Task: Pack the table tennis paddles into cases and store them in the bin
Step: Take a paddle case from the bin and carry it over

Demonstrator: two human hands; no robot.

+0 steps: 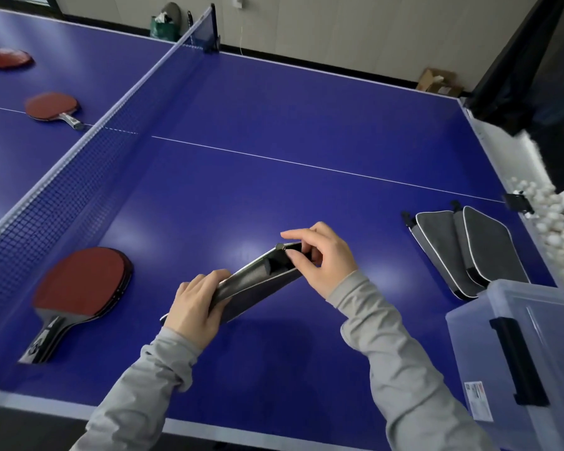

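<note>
The hands work together on one grey fabric paddle case (258,284), held edge-up just above the blue bench (306,125). The left hand (197,307) clamps round the case's lower end at 7 o'clock, fingers curled over its top edge. The right hand (319,258) pinches the upper end at 1 o'clock, thumb and fingers closed at the black zip pull. A red-faced paddle with a black handle (79,288) lies flat on the bench at 9 o'clock of the hands, near the net (79,164). Two more grey cases (469,252) lie overlapping at 3 o'clock, touching the clear plastic bin (534,353) at 4 o'clock. Two more red paddles (51,107) lie beyond the net.
</note>
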